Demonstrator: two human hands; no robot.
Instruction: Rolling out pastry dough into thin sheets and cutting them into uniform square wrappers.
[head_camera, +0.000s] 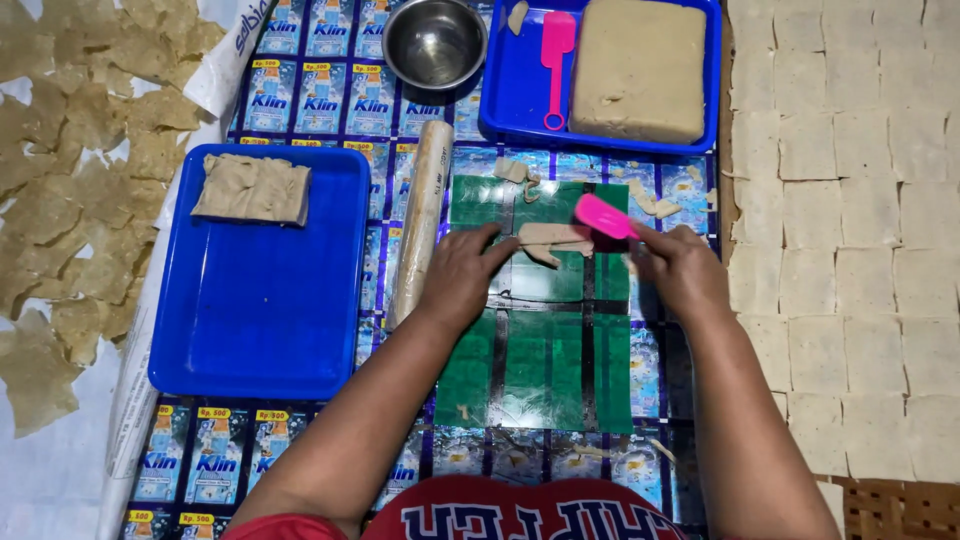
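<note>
A printed plastic mat (330, 100) covers the floor, with a green patch (540, 360) of it under the work. To the right, pale dough squares (850, 250) lie edge to edge in rows; to the left, thin ragged sheets (70, 190) are strewn loosely.

A big blue tray (260, 320) sits left of the person, and a flattened slab (253, 188) rests in its far corner. A second blue tray (510, 110) at the top holds a thick dough block (640, 65), with a pink spatula (555, 60) lying just beside it. A steel bowl (434, 42) stands left of that tray. A rolling pin (420, 220) lies lengthwise between the big tray and the green patch, just beside the left wrist.

Both forearms reach out from below. The left hand (462, 275) lies palm down, fingers loosely together, fingertips pressing on the near left end of a small dough strip (553, 238). The right hand (683, 270) is curled tight round the handle of a pink scraper (603, 216), whose blade points left and touches the right end of the strip. So the strip sits on the green patch between the two hands, just ahead of the left fingers. Small scraps (515, 172) lie beyond it, near the far tray.
</note>
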